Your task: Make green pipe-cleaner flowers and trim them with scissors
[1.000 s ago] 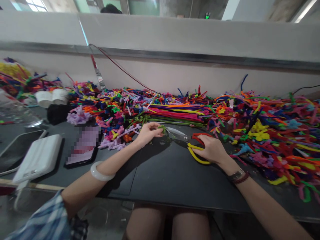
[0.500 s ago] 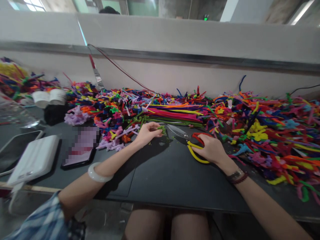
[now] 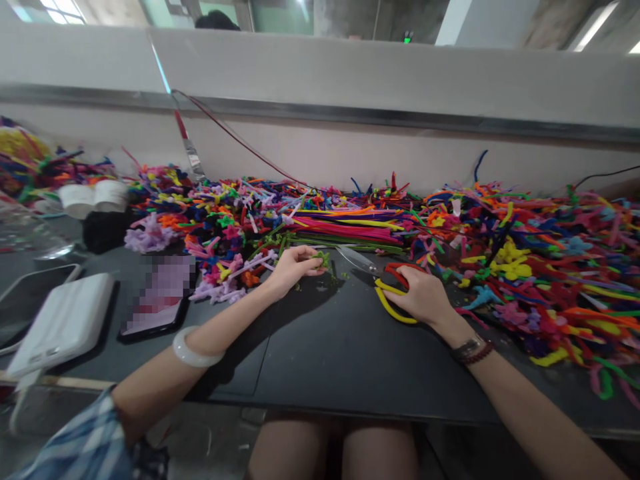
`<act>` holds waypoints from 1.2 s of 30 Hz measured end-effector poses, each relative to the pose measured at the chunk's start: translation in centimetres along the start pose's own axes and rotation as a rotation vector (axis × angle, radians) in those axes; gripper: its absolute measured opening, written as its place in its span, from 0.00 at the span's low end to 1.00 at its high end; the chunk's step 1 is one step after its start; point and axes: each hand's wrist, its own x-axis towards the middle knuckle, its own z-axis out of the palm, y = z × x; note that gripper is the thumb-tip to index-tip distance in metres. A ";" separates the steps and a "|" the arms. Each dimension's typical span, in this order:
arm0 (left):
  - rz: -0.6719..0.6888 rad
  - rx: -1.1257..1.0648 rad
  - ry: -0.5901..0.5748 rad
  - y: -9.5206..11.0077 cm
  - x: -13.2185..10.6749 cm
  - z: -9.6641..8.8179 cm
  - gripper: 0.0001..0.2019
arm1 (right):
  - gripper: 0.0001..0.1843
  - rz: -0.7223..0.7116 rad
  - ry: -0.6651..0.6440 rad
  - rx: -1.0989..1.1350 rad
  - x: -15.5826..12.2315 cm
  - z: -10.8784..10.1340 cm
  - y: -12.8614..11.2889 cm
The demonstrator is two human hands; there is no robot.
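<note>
The left hand point(image 3: 295, 270) pinches a green pipe cleaner point(image 3: 323, 259), while the right hand point(image 3: 419, 297) grips scissors point(image 3: 357, 261) pointing at it; one careless snip this close could nick the left fingers point(image 3: 313, 264).

Dark work table point(image 3: 320, 360) carries, at lower left, a white power bank point(image 3: 63, 325) beside a phone with a pixelated screen point(image 3: 157, 293). Two white rolls point(image 3: 93, 199) and a black bundle point(image 3: 103, 231) stand upper left. Multicoloured pipe-cleaner shapes point(image 3: 530, 267) lie heaped along the far edge, right of centre, below a red cable point(image 3: 235, 137) on the grey partition point(image 3: 320, 73).
</note>
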 end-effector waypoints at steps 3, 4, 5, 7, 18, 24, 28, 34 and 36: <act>0.002 0.007 -0.007 0.0 0.0 0.0 0.10 | 0.20 -0.042 0.032 0.046 -0.1 -0.1 -0.3; 0.005 0.012 -0.008 0.0 0.0 0.0 0.10 | 0.19 -0.065 0.037 0.051 -0.1 -0.1 -0.5; 0.010 0.016 -0.011 0.0 0.0 0.0 0.10 | 0.19 -0.083 0.038 0.049 -0.1 -0.1 -0.6; 0.015 0.017 -0.013 0.1 0.0 0.0 0.10 | 0.19 -0.095 0.029 0.031 -0.2 -0.1 -0.7; 0.015 0.014 -0.011 0.1 -0.1 0.0 0.11 | 0.19 -0.093 0.019 0.062 -0.2 -0.2 -0.3; 0.031 0.011 -0.030 0.1 -0.1 0.1 0.11 | 0.20 -0.068 -0.005 0.020 -0.4 0.1 -0.9; 0.018 0.020 -0.007 0.3 -0.2 0.2 0.11 | 0.20 -0.055 0.008 0.031 -0.3 0.0 -0.7; 0.000 0.030 0.004 0.4 -0.2 0.1 0.11 | 0.20 -0.047 0.022 0.023 -0.2 0.0 -0.4; -0.003 0.029 0.006 0.5 -0.2 0.1 0.11 | 0.20 -0.061 0.026 0.039 -0.2 -0.1 -0.4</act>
